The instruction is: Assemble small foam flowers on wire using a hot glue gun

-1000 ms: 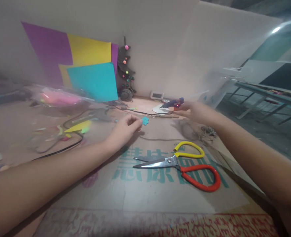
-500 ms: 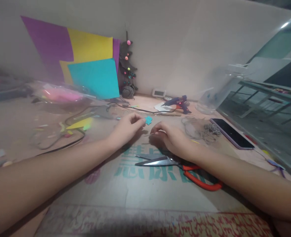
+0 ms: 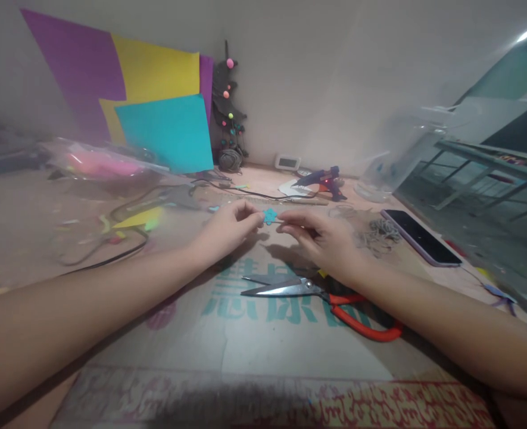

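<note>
My left hand [image 3: 228, 229] pinches a small teal flower-shaped cutout [image 3: 270, 215] above the cardboard sheet [image 3: 263, 339]. My right hand [image 3: 319, 235] reaches in from the right, its fingertips pinched against the other side of the same cutout. Below both hands lie scissors [image 3: 321, 294] with one red and one yellow handle, blades pointing left; my right forearm covers part of the handles. A blue glue gun [image 3: 323, 179] with a red light rests farther back on the table.
Purple, yellow and teal sheets [image 3: 165, 131] lean on the wall beside a small dark felt tree [image 3: 227, 119]. A black cable [image 3: 124, 250] loops at the left. A phone [image 3: 419, 235] and a tangle of string [image 3: 377, 232] lie to the right.
My right hand left the glue gun at the back, came down to the cardboard, then rose to meet the teal cutout held by my left hand.
</note>
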A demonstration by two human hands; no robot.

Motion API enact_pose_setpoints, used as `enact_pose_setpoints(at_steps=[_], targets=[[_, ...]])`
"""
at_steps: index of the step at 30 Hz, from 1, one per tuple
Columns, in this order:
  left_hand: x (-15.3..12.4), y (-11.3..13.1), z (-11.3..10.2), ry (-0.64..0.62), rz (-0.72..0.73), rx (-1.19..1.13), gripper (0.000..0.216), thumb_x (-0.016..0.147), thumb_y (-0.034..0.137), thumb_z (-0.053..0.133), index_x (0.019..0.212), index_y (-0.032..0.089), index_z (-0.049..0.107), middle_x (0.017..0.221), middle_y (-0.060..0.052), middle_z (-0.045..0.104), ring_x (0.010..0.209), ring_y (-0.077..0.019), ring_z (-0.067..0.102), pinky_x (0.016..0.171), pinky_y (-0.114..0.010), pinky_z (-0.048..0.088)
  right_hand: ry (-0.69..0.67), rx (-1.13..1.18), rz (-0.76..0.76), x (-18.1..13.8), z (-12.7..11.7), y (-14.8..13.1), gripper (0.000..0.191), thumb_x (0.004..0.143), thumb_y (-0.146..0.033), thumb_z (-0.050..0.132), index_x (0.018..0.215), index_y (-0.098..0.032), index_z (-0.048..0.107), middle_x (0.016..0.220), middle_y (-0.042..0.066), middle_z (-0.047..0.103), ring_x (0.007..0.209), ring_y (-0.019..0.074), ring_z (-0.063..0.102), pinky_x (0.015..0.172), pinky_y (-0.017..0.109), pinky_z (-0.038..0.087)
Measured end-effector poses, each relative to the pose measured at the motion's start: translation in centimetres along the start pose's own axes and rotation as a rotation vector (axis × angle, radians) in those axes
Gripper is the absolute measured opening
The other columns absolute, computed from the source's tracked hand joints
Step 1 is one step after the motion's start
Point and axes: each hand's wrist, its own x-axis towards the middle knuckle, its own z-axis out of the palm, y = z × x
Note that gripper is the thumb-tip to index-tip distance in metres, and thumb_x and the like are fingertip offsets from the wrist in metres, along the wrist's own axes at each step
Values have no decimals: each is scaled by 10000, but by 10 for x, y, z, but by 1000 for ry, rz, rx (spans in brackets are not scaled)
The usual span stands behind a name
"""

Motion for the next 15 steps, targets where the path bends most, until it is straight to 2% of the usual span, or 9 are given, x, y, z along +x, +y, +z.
enact_pose_setpoints(at_steps=[3, 7, 11, 13, 15], targets=[[0, 0, 1, 1, -4, 9, 194, 824, 354, 598, 724, 189, 569, 701, 9, 620, 677, -150, 566, 672, -277, 410, -1, -9, 26, 0, 1, 0, 211, 917, -286, 598, 1103, -244, 688, 916, 20, 775, 837, 179, 732, 771, 310, 559], [-2, 3, 0, 7, -30, 27, 191, 830, 363, 596, 744, 193, 575, 691, 12, 619, 667, -149, 562, 672, -276, 414, 31, -86, -51, 5, -2, 1, 117, 911, -239, 600, 890, -237, 715, 852, 12, 767, 769, 161, 698, 730, 301, 540], [-2, 3, 0, 7, -18, 26, 191, 824, 353, 597, 731, 188, 576, 715, 2, 628, 689, -155, 576, 683, -281, 419, 80, -163, -191, 10, -10, -4, 114, 893, -199, 618, 834, -233, 709, 1002, 52, 753, 955, 218, 659, 870, 391, 492], [-1, 3, -1, 1, -22, 21, 197, 831, 364, 594, 744, 187, 581, 719, -1, 632, 687, -156, 581, 669, -279, 417, 86, -143, -159, 11, -13, -9, 102, 887, -209, 627, 826, -236, 705, 997, 57, 748, 921, 217, 659, 808, 376, 500], [-1, 2, -1, 0, -29, 15, 201, 831, 375, 600, 757, 189, 585, 717, 2, 633, 668, -152, 574, 644, -273, 410, 50, -54, -44, 9, -14, -14, 84, 890, -227, 624, 844, -232, 694, 889, 40, 747, 752, 175, 660, 663, 318, 503]])
